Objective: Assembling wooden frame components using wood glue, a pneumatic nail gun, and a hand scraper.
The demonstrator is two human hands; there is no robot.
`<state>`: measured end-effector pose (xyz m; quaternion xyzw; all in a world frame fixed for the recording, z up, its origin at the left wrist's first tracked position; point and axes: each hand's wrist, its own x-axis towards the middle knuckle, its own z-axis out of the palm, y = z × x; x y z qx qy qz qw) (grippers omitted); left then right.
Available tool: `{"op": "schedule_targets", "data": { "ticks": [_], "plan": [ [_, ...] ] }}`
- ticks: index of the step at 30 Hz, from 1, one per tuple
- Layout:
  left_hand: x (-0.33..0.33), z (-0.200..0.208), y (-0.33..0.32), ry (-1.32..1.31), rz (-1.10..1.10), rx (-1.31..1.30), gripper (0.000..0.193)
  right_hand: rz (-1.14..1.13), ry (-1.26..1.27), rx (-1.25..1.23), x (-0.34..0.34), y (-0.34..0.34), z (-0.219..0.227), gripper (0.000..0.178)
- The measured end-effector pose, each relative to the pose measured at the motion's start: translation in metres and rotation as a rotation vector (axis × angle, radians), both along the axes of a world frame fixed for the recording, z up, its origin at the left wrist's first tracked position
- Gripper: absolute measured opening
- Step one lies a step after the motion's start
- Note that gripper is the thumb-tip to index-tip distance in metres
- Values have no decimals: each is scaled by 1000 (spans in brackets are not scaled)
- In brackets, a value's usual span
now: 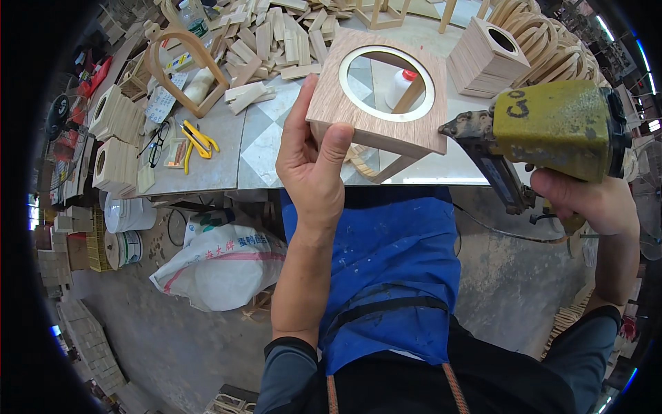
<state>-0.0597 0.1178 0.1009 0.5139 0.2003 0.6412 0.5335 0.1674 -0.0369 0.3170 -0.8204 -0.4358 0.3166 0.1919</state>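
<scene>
My left hand (314, 162) is closed on the left side of a wooden box (407, 130), with the thumb along its near edge. The box is tilted above the table's front edge; its upper face has a big round hole with a pale rim. A white bottle (400, 95) with a red cap shows through the hole. My right hand (589, 200) grips a worn yellow-green nail gun (552, 127) by its handle. Its nose is at the box's near right corner; whether it touches cannot be told. A hose (510, 233) runs from the gun.
Loose wood pieces (276, 41) are heaped at the back of the worktable (207, 165). A similar box (483, 58) and bent wood hoops (552, 41) stand back right. At left are a curved wooden frame (157, 62), yellow pliers (198, 140) and glasses (157, 141). A white sack (221, 272) lies below.
</scene>
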Motion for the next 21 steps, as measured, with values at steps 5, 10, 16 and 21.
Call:
{"op": "schedule_targets", "data": {
  "ticks": [5, 10, 16, 21],
  "plan": [
    [7, -7, -3, 205, 407, 159, 74, 13, 12, -17, -10, 7, -1, 31],
    [27, -13, -46, 301, 462, 335, 84, 59, 29, 119, -21, 6, -9, 30],
    [39, -3, -44, 297, 382, 287, 77, 101, 28, 98, -26, 7, -7, 32],
    [29, 1, -48, 264, 148, 75, 72, 175, 14, 112, -14, -3, -9, 32]
  ]
}}
